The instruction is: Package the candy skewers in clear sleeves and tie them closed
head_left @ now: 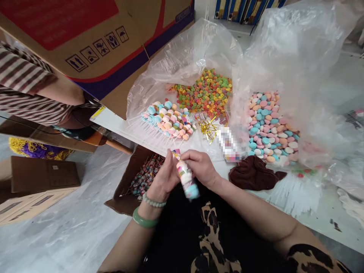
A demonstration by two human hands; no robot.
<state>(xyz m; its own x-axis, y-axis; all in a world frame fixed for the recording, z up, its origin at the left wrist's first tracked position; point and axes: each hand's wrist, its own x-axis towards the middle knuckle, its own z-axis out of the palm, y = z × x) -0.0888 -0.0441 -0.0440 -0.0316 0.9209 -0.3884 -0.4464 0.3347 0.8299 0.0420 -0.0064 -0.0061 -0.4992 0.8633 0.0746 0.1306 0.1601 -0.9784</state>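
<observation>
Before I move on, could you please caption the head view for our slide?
Left hand and right hand hold a wrapped pastel stack near a heap of colourful sweets.

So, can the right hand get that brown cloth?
Probably yes: the cloth lies close by with nothing on top. But the right hand is busy with the wrapped sweets, so it might need to let go first.

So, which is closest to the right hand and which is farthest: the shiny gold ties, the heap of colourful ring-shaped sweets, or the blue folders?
Starting from the right hand:
1. Shiny gold ties, just past the fingers.
2. Colourful ring-shaped sweets, heaped on clear plastic behind the ties.
3. Blue folders, right at the back.
</observation>
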